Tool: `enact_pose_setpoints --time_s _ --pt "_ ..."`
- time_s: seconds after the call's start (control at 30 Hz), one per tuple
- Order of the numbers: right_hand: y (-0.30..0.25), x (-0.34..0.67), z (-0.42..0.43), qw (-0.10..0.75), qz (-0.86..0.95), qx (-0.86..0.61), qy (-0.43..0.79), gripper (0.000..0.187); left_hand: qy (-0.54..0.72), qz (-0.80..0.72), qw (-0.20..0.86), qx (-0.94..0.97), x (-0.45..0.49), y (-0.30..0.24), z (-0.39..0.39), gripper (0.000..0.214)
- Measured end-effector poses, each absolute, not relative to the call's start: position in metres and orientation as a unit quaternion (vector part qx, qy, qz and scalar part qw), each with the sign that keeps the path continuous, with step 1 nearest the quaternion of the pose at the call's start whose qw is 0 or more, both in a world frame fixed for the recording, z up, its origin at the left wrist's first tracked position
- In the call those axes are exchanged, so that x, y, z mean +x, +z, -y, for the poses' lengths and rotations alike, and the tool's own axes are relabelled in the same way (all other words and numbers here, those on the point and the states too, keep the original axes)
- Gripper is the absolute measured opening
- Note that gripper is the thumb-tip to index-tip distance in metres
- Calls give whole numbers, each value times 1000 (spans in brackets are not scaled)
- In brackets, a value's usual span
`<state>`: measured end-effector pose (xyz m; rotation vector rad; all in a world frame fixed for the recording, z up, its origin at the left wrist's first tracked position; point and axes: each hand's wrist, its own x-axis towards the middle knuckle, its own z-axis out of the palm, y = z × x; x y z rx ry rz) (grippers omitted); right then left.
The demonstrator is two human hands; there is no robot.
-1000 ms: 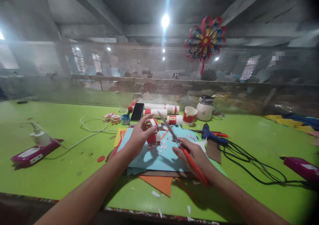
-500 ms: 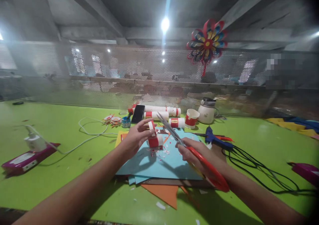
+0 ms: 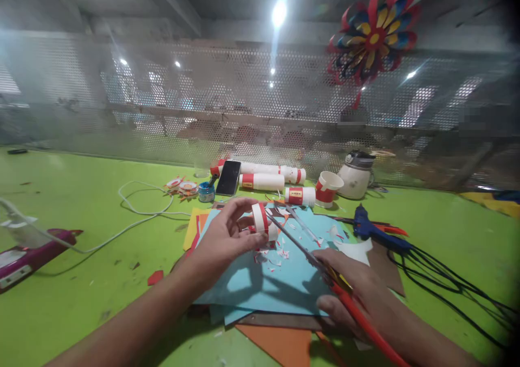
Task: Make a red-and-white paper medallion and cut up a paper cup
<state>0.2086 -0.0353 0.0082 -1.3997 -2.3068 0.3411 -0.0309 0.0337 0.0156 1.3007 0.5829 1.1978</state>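
Observation:
My left hand (image 3: 229, 231) is closed round a short white paper-cup piece (image 3: 260, 219) with a red band, thumb underneath and fingers behind. Another white and red part shows just behind that piece; whether they are joined I cannot tell. My right hand (image 3: 357, 286) grips scissors (image 3: 294, 241) by their red handles. The blades point up and left, their tip beside the cup piece; contact is unclear. Beneath both hands lie light blue sheets (image 3: 235, 296), scattered with small red and white paper scraps (image 3: 280, 254).
Behind the sheets are a phone (image 3: 228, 177), a blue jar (image 3: 206, 192), several red-and-white paper cylinders (image 3: 262, 182), a cup (image 3: 328, 188) and a kettle (image 3: 356, 177). A blue glue gun (image 3: 365, 226) with black cords lies right, a purple power strip (image 3: 36, 259) left.
The view has shifted. My left hand has turned the cup piece and brought it in front of the other red-white part. The scissors have dropped lower, their tip now near the piece.

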Motion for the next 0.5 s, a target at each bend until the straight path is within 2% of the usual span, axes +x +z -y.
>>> enact_pose_setpoints --time_s 0.3,0.5 --pt "2 203 37 212 831 -501 116 34 528 -247 607 540 -35 21 -28 53" --pt "-2 204 35 257 825 -485 131 33 512 -263 614 540 -38 24 -26 51"
